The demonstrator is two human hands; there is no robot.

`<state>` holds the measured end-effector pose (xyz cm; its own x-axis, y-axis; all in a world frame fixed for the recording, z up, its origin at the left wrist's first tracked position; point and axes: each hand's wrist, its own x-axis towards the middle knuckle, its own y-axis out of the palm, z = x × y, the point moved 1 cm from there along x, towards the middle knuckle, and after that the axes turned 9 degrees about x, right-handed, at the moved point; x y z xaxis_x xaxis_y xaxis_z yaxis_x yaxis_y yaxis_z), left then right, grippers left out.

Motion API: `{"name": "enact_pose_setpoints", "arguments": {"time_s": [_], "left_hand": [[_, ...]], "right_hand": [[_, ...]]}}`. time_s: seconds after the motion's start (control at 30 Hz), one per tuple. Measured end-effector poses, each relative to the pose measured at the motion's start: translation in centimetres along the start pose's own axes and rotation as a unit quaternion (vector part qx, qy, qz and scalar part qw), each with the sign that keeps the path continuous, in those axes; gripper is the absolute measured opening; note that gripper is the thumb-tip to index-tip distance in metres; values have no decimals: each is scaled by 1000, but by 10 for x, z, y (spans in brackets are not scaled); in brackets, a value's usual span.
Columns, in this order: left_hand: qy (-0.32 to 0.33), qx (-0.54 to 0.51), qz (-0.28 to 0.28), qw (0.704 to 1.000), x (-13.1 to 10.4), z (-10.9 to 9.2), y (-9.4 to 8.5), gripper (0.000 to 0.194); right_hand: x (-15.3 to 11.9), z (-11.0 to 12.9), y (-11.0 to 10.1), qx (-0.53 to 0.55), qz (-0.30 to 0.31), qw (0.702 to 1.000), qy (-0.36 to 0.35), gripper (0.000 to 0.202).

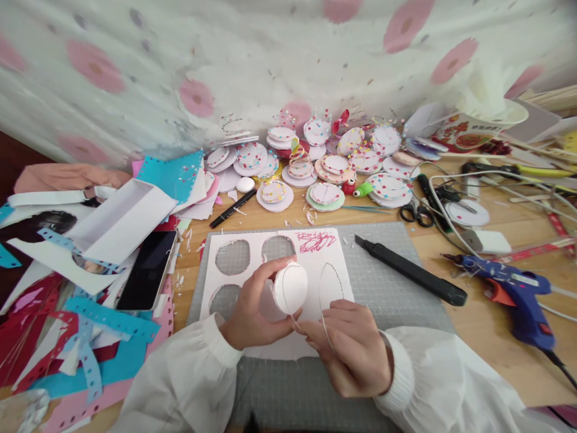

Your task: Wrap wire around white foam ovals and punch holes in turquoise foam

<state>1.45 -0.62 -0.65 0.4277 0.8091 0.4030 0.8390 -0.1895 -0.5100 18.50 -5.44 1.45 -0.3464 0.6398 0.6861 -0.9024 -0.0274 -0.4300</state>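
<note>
My left hand (261, 304) is wrapped round a white round piece (295, 287), its flat face turned up. A thin wire (321, 300) curves across that face and loops up to the right. My right hand (351, 346) pinches the wire just right of the white piece. Beneath both hands is a white sheet (333, 243) with several round holes cut in it and red scribbles at its top right. The sheet lies on a grey cutting mat (392, 237).
A black cutter (412, 270) lies on the mat's right. Farther right are a blue glue gun (518, 294), scissors (417, 213) and cables. Decorated paper discs (324, 195) line the back. A phone (148, 270), white box (126, 216) and paper scraps (108, 322) crowd the left.
</note>
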Motion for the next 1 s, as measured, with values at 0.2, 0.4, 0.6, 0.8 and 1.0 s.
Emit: {"name": "enact_pose_setpoints", "arguments": {"time_s": [0.2, 0.4, 0.6, 0.8, 1.0], "left_hand": [[2, -1, 0, 1000, 0, 1, -1, 80], [-7, -15, 4, 1000, -1, 1, 0, 80], [5, -15, 2, 1000, 0, -1, -1, 80], [6, -5, 1, 1000, -1, 0, -1, 79], [9, -7, 0, 1000, -2, 1, 1, 81]], "right_hand": [[3, 3, -3, 40, -18, 999, 29, 24], [3, 2, -3, 48, -16, 998, 33, 25], [-1, 1, -1, 32, -3, 999, 26, 28], [0, 1, 0, 29, 7, 999, 28, 25], [2, 0, 0, -9, 36, 999, 6, 30]]}}
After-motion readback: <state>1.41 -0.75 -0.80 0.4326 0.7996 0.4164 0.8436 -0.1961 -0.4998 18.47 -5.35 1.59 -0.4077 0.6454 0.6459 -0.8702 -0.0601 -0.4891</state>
